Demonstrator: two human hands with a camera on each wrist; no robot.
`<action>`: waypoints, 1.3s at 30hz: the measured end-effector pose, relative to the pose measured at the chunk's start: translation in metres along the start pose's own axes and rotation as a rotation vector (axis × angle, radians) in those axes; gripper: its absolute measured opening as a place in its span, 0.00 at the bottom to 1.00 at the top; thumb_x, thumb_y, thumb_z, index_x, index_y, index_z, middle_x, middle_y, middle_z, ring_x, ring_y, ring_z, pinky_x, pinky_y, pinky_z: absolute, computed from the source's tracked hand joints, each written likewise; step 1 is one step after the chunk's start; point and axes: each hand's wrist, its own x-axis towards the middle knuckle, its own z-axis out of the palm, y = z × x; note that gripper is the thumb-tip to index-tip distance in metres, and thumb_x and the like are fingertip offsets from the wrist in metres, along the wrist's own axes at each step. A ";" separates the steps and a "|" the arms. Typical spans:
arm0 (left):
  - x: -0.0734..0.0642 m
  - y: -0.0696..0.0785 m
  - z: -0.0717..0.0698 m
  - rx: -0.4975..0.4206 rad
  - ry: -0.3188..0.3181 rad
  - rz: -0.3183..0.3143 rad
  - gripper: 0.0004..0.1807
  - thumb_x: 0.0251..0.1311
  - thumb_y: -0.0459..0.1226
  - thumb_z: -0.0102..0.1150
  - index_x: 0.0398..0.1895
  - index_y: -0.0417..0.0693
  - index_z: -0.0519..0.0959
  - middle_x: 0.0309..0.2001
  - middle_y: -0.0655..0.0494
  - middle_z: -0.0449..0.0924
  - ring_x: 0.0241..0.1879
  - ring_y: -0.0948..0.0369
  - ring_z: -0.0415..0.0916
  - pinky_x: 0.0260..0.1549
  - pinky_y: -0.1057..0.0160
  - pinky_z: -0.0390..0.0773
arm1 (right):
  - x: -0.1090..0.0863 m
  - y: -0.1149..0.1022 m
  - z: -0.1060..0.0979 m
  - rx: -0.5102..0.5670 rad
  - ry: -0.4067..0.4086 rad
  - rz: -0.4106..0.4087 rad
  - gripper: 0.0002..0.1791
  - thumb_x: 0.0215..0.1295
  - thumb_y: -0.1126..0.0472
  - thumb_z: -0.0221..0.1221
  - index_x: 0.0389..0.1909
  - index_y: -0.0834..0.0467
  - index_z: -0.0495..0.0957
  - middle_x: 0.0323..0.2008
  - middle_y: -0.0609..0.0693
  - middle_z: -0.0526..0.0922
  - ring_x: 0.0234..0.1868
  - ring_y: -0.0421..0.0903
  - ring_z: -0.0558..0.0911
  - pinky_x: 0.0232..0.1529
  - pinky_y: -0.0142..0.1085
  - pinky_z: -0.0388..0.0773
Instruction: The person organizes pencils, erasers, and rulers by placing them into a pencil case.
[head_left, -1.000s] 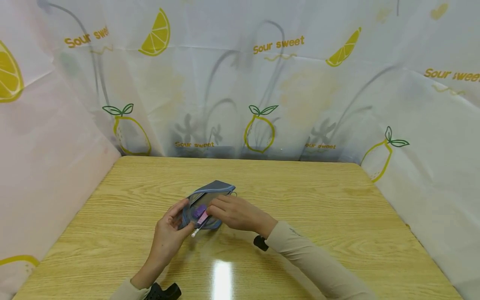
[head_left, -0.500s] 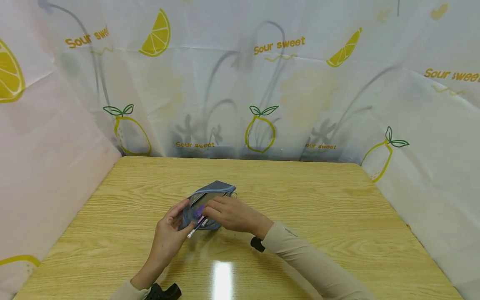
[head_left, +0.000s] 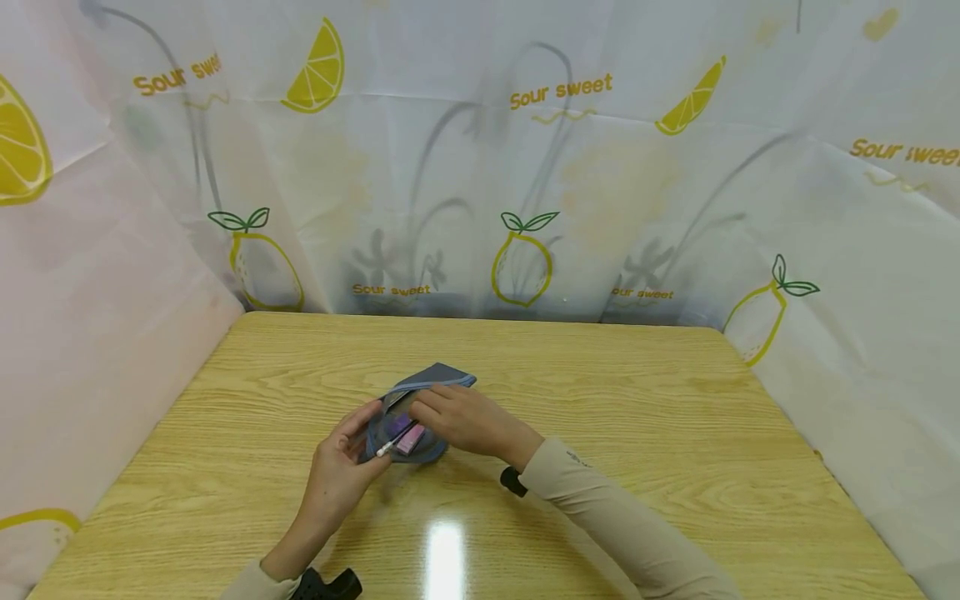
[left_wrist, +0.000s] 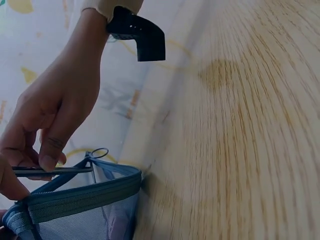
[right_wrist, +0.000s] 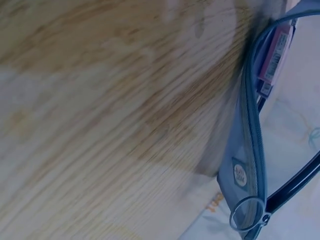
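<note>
A blue-grey mesh pencil pouch (head_left: pixel 442 372) stands unzipped on the table, its mouth gaping. My left hand (head_left: pixel 337 467) grips its left side, thumb at the near rim and fingers at the far one. Over the opening, my right hand (head_left: pixel 468 421) pinches a slim dark pencil (head_left: pixel 395 442) with a white end. That white end lies close by my left thumb. Within the pouch are a purple item (head_left: pixel 401 423) and a pink block (right_wrist: pixel 276 54) with a printed label. In the left wrist view, the pencil (left_wrist: pixel 65 170) lies across the pouch mouth.
A ring zip pull (right_wrist: pixel 249 212) hangs at the pouch's end in the right wrist view. The wooden table (head_left: pixel 637 433) reaches back to a white lemon-print curtain (head_left: pixel 450 167). Each wrist carries a black camera mount (head_left: pixel 326 583).
My right hand has shifted slightly and the pencil's white end has risen toward the pouch. More of the pink block shows now. The left hand keeps its hold on the pouch.
</note>
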 end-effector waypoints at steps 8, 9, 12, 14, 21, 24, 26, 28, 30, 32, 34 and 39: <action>0.000 0.000 0.003 0.009 -0.013 -0.006 0.34 0.51 0.16 0.57 0.66 0.32 0.68 0.66 0.39 0.64 0.63 0.47 0.64 0.50 0.77 0.71 | 0.005 -0.006 -0.001 -0.049 -0.153 0.072 0.05 0.73 0.64 0.53 0.47 0.57 0.72 0.48 0.47 0.76 0.49 0.43 0.76 0.44 0.32 0.77; 0.000 0.000 0.003 0.019 -0.013 -0.005 0.34 0.51 0.16 0.57 0.66 0.32 0.68 0.66 0.39 0.64 0.63 0.47 0.64 0.50 0.77 0.70 | 0.006 -0.006 -0.001 -0.057 -0.165 0.075 0.06 0.73 0.63 0.53 0.47 0.56 0.72 0.48 0.47 0.76 0.49 0.43 0.76 0.44 0.32 0.77; 0.000 -0.001 0.002 0.045 -0.015 -0.010 0.35 0.50 0.15 0.56 0.66 0.32 0.67 0.66 0.39 0.65 0.64 0.47 0.64 0.50 0.77 0.69 | 0.006 -0.006 -0.001 -0.075 -0.186 0.082 0.06 0.73 0.62 0.53 0.48 0.56 0.72 0.49 0.47 0.76 0.50 0.43 0.76 0.46 0.33 0.76; 0.000 -0.002 0.002 0.063 -0.018 -0.011 0.35 0.49 0.16 0.55 0.66 0.32 0.67 0.66 0.39 0.65 0.64 0.48 0.64 0.51 0.78 0.69 | 0.006 -0.006 -0.001 -0.087 -0.191 0.082 0.07 0.73 0.62 0.54 0.48 0.56 0.73 0.49 0.47 0.76 0.50 0.43 0.76 0.47 0.33 0.76; 0.001 -0.002 0.000 0.096 -0.033 -0.008 0.35 0.48 0.16 0.55 0.65 0.32 0.68 0.65 0.40 0.65 0.64 0.49 0.64 0.51 0.77 0.68 | 0.005 -0.008 0.003 -0.136 -0.206 0.068 0.07 0.73 0.60 0.54 0.48 0.55 0.74 0.48 0.45 0.76 0.49 0.41 0.75 0.47 0.31 0.75; 0.001 -0.002 0.001 0.108 -0.032 -0.006 0.35 0.48 0.17 0.55 0.65 0.33 0.69 0.65 0.40 0.66 0.64 0.49 0.64 0.51 0.75 0.69 | 0.007 -0.010 0.006 -0.150 -0.220 0.063 0.08 0.73 0.60 0.54 0.50 0.54 0.74 0.49 0.44 0.77 0.48 0.41 0.75 0.48 0.31 0.74; 0.001 -0.002 0.002 0.114 -0.031 -0.002 0.35 0.48 0.17 0.55 0.65 0.34 0.70 0.64 0.40 0.67 0.63 0.49 0.65 0.51 0.74 0.70 | 0.008 -0.011 0.008 -0.162 -0.231 0.061 0.09 0.73 0.59 0.54 0.51 0.53 0.75 0.49 0.44 0.77 0.48 0.40 0.75 0.49 0.30 0.73; 0.001 -0.001 0.002 0.116 -0.030 0.001 0.35 0.48 0.17 0.55 0.65 0.34 0.70 0.65 0.40 0.67 0.63 0.50 0.65 0.51 0.73 0.71 | 0.009 -0.012 0.009 -0.170 -0.240 0.063 0.10 0.73 0.59 0.54 0.51 0.53 0.75 0.49 0.44 0.77 0.48 0.40 0.75 0.49 0.30 0.73; 0.001 -0.001 0.001 0.117 -0.030 0.003 0.34 0.48 0.16 0.55 0.65 0.33 0.70 0.65 0.40 0.66 0.63 0.49 0.65 0.51 0.73 0.70 | 0.010 -0.012 0.010 -0.174 -0.238 0.062 0.10 0.73 0.59 0.54 0.51 0.53 0.75 0.49 0.44 0.77 0.48 0.40 0.75 0.49 0.30 0.74; 0.001 0.000 0.001 0.116 -0.031 0.002 0.34 0.49 0.17 0.55 0.65 0.33 0.69 0.65 0.40 0.66 0.64 0.49 0.64 0.52 0.73 0.70 | 0.011 -0.012 0.010 -0.186 -0.242 0.058 0.10 0.73 0.59 0.54 0.52 0.53 0.74 0.49 0.44 0.77 0.48 0.40 0.75 0.48 0.30 0.74; 0.001 0.000 0.001 0.114 -0.030 0.005 0.34 0.49 0.16 0.55 0.65 0.33 0.69 0.65 0.40 0.66 0.64 0.49 0.64 0.54 0.71 0.69 | 0.013 -0.012 0.011 -0.201 -0.248 0.053 0.10 0.73 0.58 0.53 0.52 0.53 0.74 0.49 0.44 0.76 0.47 0.40 0.75 0.47 0.29 0.74; 0.001 0.001 0.003 0.111 -0.034 0.021 0.33 0.49 0.16 0.55 0.64 0.33 0.70 0.64 0.38 0.67 0.64 0.48 0.64 0.55 0.60 0.71 | 0.016 -0.012 0.014 -0.211 -0.298 0.054 0.13 0.74 0.58 0.52 0.57 0.51 0.74 0.50 0.44 0.76 0.49 0.40 0.75 0.48 0.30 0.74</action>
